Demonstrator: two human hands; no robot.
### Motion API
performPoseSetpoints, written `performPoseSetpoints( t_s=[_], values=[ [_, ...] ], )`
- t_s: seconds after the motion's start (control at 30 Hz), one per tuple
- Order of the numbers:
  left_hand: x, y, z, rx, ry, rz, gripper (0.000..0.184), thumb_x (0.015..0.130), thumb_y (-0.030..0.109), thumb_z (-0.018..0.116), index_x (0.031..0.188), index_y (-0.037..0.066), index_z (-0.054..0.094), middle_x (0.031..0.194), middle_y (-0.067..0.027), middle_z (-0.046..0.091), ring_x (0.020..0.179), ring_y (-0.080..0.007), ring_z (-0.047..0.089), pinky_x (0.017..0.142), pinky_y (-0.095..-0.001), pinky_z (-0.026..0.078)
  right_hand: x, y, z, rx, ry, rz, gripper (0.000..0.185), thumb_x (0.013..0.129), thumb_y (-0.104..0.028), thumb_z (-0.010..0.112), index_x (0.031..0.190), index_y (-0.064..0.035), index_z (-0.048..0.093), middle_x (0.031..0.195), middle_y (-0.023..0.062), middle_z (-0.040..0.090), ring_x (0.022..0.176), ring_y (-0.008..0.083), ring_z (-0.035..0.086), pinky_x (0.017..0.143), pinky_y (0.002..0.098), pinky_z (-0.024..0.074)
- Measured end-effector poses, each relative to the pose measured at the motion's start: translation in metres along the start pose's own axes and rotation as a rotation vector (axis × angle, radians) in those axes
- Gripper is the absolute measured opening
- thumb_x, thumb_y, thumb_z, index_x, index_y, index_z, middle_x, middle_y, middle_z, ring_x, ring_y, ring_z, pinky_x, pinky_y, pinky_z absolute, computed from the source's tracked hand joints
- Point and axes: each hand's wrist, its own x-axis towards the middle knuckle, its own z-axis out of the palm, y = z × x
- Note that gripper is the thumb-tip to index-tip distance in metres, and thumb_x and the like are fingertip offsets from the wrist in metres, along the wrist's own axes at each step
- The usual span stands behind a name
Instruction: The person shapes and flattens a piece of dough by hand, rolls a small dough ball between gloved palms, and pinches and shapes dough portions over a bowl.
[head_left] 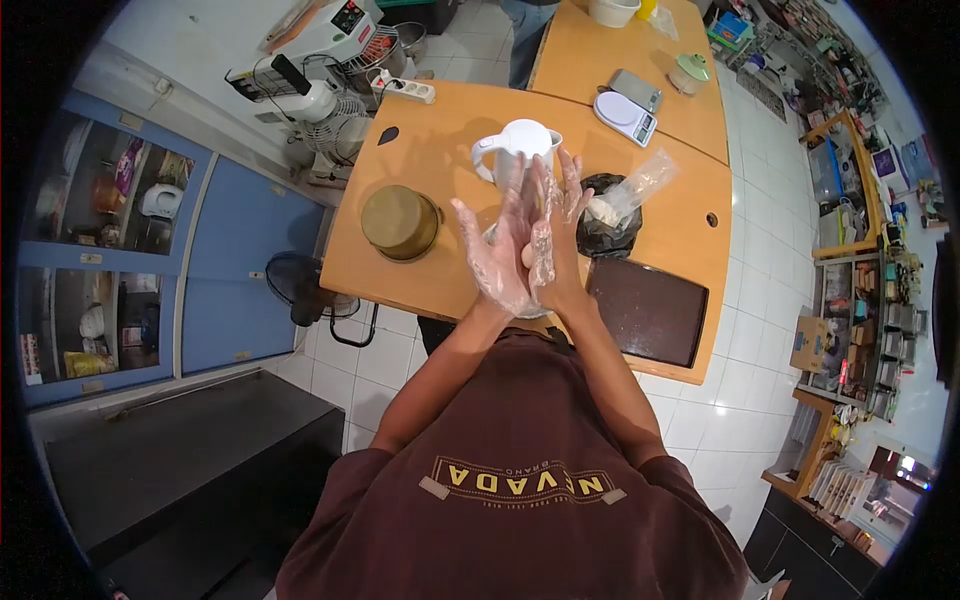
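Head view: pale lump (528,256) between facing palms, over table (460,115). Left hand (500,250) and right hand (558,235) coated white, fingers extended, palms lightly cupping lump. Hands partly block white pitcher (525,137) beyond, its handle pointing left. Pot (398,222) left; black bag (608,238), clear bag (648,185), dark tray (650,310) right; kitchen scale (627,115) farther off. Lump roundish, mostly hidden; pointing direction, long axis cannot be told.
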Motion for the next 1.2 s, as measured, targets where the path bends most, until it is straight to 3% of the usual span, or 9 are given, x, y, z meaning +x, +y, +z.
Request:
performPoseSetpoints(
  t_s=[0.07, 0.13, 0.23, 0.27, 0.4, 0.67, 1.0, 1.07, 1.2],
  values=[
    [0.011, 0.005, -0.008, 0.065, 0.007, 0.066, 0.105, 0.093, 0.088, 0.018, 0.169, 0.014, 0.01, 0.175, -0.0055, 0.011, 0.16, -0.0281, 0.012, 0.13, -0.0457, 0.011, 0.0, -0.011, 0.012, 0.122, -0.001, 0.006, 0.087, 0.105, -0.067, 0.023, 0.165, -0.0036, 0.023, 0.172, 0.0189, 0.016, 0.16, 0.041, 0.003, 0.122, 0.0664, -0.0079],
    [0.019, 0.006, -0.015, 0.279, -0.013, 0.145, 0.106, 0.093, 0.088, 0.01, 0.169, 0.014, 0.004, 0.176, -0.0062, 0.006, 0.162, -0.0288, 0.001, 0.13, -0.0458, -0.001, 0.005, -0.03, 0.012, 0.224, 0.011, -0.03, 0.093, 0.103, -0.073, 0.022, 0.165, -0.0046, 0.021, 0.172, 0.0175, 0.016, 0.16, 0.0384, 0.005, 0.124, 0.0604, -0.0037],
    [0.005, 0.006, -0.009, 0.812, 0.0, 0.195, 0.114, 0.088, 0.092, 0.006, 0.168, 0.011, 0.002, 0.176, -0.0066, 0.001, 0.162, -0.0284, -0.001, 0.129, -0.0508, 0.0, 0.018, -0.023, 0.016, 0.542, 0.119, -0.023, 0.098, 0.1, -0.079, 0.019, 0.165, -0.0053, 0.021, 0.172, 0.0147, 0.018, 0.16, 0.0323, 0.01, 0.128, 0.0518, 0.0026],
    [0.004, 0.004, -0.025, 0.893, -0.084, 0.289, 0.113, 0.089, 0.09, 0.002, 0.168, 0.01, -0.002, 0.176, -0.0075, -0.003, 0.161, -0.0262, -0.008, 0.127, -0.0484, -0.012, 0.024, -0.015, 0.019, 0.677, 0.173, -0.008, 0.1, 0.099, -0.081, 0.018, 0.165, -0.0055, 0.022, 0.172, 0.0137, 0.019, 0.16, 0.03, 0.012, 0.128, 0.049, 0.0047],
    [0.0, 0.02, 0.019, 0.659, -0.114, 0.395, 0.121, 0.083, 0.095, 0.0, 0.168, 0.009, -0.002, 0.175, -0.0134, -0.006, 0.161, -0.0277, -0.01, 0.126, -0.0474, -0.012, 0.023, -0.03, 0.022, 0.677, 0.139, 0.18, 0.1, 0.1, -0.079, 0.01, 0.166, -0.0043, 0.017, 0.172, 0.0136, 0.017, 0.161, 0.0279, 0.01, 0.129, 0.0453, 0.0042],
    [0.018, 0.017, 0.005, 1.254, -0.264, 0.251, 0.13, 0.076, 0.098, -0.008, 0.166, 0.004, -0.005, 0.175, -0.014, -0.008, 0.161, -0.0318, -0.01, 0.127, -0.0492, -0.009, 0.009, -0.057, -0.007, 0.624, 0.15, 0.168, 0.102, 0.099, -0.08, 0.008, 0.166, -0.003, 0.014, 0.174, 0.0141, 0.012, 0.161, 0.0288, 0.003, 0.129, 0.0458, -0.0015],
    [0.044, 0.064, 0.011, 0.687, -0.033, 0.327, 0.127, 0.081, 0.099, 0.006, 0.167, 0.005, -0.001, 0.176, -0.0121, -0.002, 0.162, -0.0282, -0.005, 0.128, -0.0447, -0.008, 0.024, -0.041, 0.047, 0.694, 0.09, 0.232, 0.1, 0.1, -0.078, 0.014, 0.166, -0.0043, 0.012, 0.174, 0.0155, 0.01, 0.161, 0.0301, 0.004, 0.129, 0.0452, 0.0012],
    [0.049, 0.083, -0.004, 0.898, -0.048, 0.305, 0.127, 0.08, 0.099, 0.004, 0.167, 0.005, -0.001, 0.176, -0.0117, -0.002, 0.162, -0.0268, -0.005, 0.128, -0.0441, -0.008, 0.019, -0.041, 0.061, 0.738, 0.043, 0.184, 0.09, 0.105, -0.069, 0.019, 0.166, -0.0036, 0.009, 0.173, 0.0172, 0.008, 0.161, 0.0314, 0.004, 0.129, 0.0459, 0.002],
    [0.039, 0.086, -0.026, 1.066, -0.164, 0.307, 0.125, 0.08, 0.097, -0.004, 0.167, 0.007, -0.003, 0.176, -0.0107, -0.005, 0.161, -0.0282, -0.009, 0.128, -0.0461, -0.009, 0.046, -0.063, 0.071, 0.778, 0.118, 0.162, 0.102, 0.098, -0.081, 0.012, 0.167, -0.0048, 0.013, 0.174, 0.0154, 0.009, 0.162, 0.0308, 0.003, 0.13, 0.047, 0.0009]
  ],
)
